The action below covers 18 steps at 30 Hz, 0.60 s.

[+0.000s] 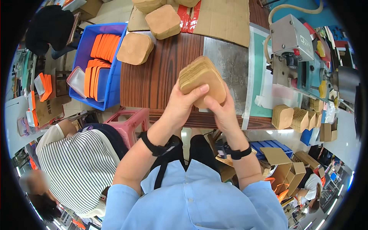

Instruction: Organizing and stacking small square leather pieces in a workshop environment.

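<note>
Between both hands I hold a thick stack of tan square pieces with rounded corners [202,77], raised over the table and tilted so its layered edges show. My left hand [184,100] grips the stack's left side, its thumb lying across the front face. On the lower right, my right hand [221,107] clasps it with the thumb on the same face. The fingers behind the stack are hidden. Two similar tan stacks, one near [135,48] and one farther back [163,21], lie at the table's far left.
A blue plastic crate [106,99] with orange-rimmed trays [105,47] stands left of the wood-grain table [161,83]. A grey machine head [291,36] rises at the right. More tan stacks [282,116] line the right front edge. A pink stool [123,126] and a seated person [80,166] are to the left.
</note>
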Each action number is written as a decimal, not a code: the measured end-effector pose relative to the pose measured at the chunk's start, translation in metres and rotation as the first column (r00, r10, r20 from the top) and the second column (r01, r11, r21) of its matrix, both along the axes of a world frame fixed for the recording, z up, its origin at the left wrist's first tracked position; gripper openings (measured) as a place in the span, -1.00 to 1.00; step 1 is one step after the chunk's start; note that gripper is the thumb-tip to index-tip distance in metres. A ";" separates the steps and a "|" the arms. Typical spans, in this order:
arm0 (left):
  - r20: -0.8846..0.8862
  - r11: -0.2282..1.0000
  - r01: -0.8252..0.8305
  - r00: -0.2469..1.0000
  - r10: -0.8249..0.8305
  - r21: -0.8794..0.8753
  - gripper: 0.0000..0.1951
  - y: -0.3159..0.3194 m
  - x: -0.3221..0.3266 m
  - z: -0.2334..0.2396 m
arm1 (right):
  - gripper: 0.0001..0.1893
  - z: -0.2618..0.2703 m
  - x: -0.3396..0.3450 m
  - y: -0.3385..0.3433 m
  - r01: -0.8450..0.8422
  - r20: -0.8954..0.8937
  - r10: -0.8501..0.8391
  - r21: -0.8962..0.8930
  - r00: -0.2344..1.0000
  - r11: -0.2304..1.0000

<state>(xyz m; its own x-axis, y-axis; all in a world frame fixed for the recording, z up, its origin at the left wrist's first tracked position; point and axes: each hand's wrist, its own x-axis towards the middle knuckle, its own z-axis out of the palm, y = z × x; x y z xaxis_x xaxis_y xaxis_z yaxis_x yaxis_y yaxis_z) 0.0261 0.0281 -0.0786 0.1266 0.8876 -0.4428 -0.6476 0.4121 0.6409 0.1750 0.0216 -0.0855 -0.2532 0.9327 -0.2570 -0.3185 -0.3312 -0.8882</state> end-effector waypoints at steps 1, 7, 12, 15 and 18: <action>-0.034 1.000 0.008 0.999 -0.008 0.008 -0.38 -0.001 -0.001 0.002 | -0.15 0.001 -0.004 -0.002 0.031 -0.046 -0.034 -0.061 0.998 0.998; -0.635 0.893 0.290 0.772 -0.007 0.344 -0.32 0.012 -0.040 -0.004 | -0.36 0.006 0.012 0.009 -0.136 0.221 0.140 -0.034 0.965 0.990; -0.844 0.759 0.582 0.530 -0.082 0.292 -0.36 0.025 -0.041 -0.024 | -0.41 -0.002 0.028 0.038 -0.449 0.648 0.138 0.343 0.749 0.825; -0.817 0.803 0.496 0.576 -0.019 0.332 -0.44 0.018 -0.035 -0.029 | -0.41 -0.017 0.031 0.037 -0.395 0.515 0.250 0.192 0.820 0.899; -0.759 0.835 0.460 0.646 -0.082 0.301 -0.46 0.015 -0.031 -0.037 | -0.34 -0.013 0.028 0.038 -0.384 0.521 0.233 0.201 0.821 0.901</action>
